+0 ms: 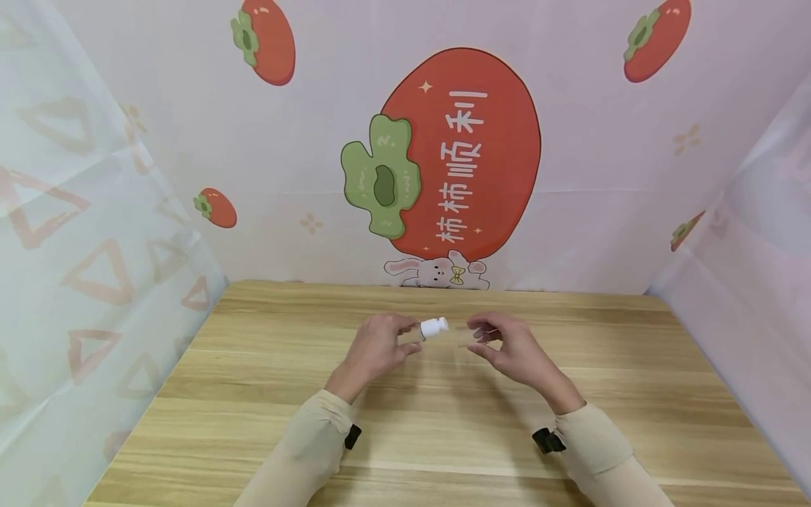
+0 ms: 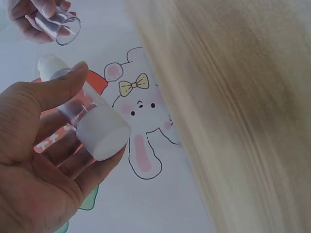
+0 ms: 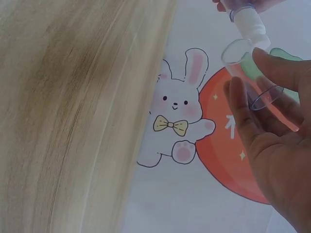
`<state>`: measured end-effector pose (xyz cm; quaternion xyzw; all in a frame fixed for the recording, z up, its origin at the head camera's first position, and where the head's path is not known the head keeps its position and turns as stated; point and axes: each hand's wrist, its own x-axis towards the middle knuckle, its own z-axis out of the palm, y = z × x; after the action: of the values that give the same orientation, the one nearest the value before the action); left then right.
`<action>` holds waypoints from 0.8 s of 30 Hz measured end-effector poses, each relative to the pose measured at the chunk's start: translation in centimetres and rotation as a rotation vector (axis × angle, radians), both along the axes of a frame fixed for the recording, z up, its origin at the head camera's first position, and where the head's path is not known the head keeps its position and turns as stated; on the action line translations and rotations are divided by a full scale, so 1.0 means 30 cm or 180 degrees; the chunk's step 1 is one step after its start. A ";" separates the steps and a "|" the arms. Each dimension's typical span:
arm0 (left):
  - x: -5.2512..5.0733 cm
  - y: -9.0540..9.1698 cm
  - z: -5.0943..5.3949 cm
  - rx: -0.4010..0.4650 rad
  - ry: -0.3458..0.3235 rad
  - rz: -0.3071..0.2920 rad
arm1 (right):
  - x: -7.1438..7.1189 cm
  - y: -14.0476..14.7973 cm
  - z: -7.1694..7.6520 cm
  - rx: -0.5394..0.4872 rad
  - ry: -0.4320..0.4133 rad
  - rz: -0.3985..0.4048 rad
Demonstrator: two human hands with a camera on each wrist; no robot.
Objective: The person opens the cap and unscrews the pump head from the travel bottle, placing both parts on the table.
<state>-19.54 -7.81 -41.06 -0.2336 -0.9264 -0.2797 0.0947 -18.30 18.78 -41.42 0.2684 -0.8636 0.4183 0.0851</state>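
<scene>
My left hand (image 1: 375, 346) pinches a small spray or pump bottle with a white top (image 1: 434, 327); which kind of top I cannot tell. In the left wrist view the bottle (image 2: 103, 132) shows a clear body, a thin tube inside and a white base, with thumb and fingers on either side. My right hand (image 1: 516, 352) grips a clear cap (image 3: 234, 64), a see-through cylinder. The cap's rim faces the white top, with a small gap between them. Both hands are above the table.
Under the hands lies a wood-grain table (image 1: 443, 436). A cloth backdrop (image 1: 583, 225) printed with red persimmons and a rabbit hangs at the table's back edge, and cloth walls (image 1: 95, 232) stand on both sides. A black strap (image 1: 548, 441) sits on each sleeve.
</scene>
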 end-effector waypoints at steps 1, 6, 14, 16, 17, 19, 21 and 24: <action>0.000 -0.002 -0.003 0.0056 -0.0029 0.0028 | -0.003 -0.004 0.000 0.0046 -0.0003 0.0007; 0.000 -0.017 -0.024 0.0251 -0.0157 0.0249 | -0.016 -0.027 0.002 0.0302 0.0061 0.0061; -0.002 -0.041 -0.031 0.0591 -0.0234 0.0378 | -0.032 -0.072 0.004 0.0748 -0.0027 0.0050; -0.004 -0.045 -0.029 0.0642 -0.0303 0.0407 | -0.038 -0.086 0.003 0.0859 -0.0066 0.0025; -0.004 -0.047 -0.028 0.0671 -0.0330 0.0413 | -0.041 -0.093 0.000 0.0918 -0.0083 0.0006; -0.008 -0.051 -0.030 0.0712 -0.0366 0.0427 | -0.050 -0.105 -0.006 0.1004 -0.0120 -0.0013; -0.011 -0.055 -0.034 0.0738 -0.0372 0.0429 | -0.059 -0.117 -0.012 0.1066 -0.0147 -0.0025; -0.013 -0.062 -0.038 0.0763 -0.0359 0.0429 | -0.070 -0.134 -0.019 0.1122 -0.0189 -0.0013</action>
<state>-19.95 -9.67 -42.21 -0.1418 -0.9038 -0.3941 0.0882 -20.39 14.77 -42.00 0.2648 -0.9262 0.2680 0.0121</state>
